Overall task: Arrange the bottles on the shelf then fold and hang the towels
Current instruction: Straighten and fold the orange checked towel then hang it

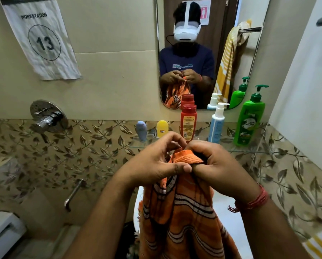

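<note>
- Gathering the top edge of an orange towel (182,217), a person works on the folding step; the cloth hangs at 6 o'clock from both hands, over a white basin (229,212).
- Left hand (152,165) and right hand (218,165) meet at centre frame, fingers (177,168) curled narrow and pinching the same bunched hem, thumbs almost touching.
- Woven and soft, the towel carries wavy black-and-white stripes and a frayed fringe along its left edge.
- Next move, by my reading: part the hands along the hem to find two corners and pull the edge straight before doubling the cloth over.
- Bottles look already lined up on the glass shelf (236,149) at 12 o'clock, from left: a grey-blue bottle (141,130), a yellow bottle (162,128), a red bottle (188,121), a white-and-blue pump bottle (216,124) and a green pump bottle (250,118), all smooth plastic.
- Above them a mirror (199,86) reflects a yellow striped towel (229,58) draped on a rail.
- At 9 o'clock, a chrome tap (48,116) sits on leaf-patterned tile.
</note>
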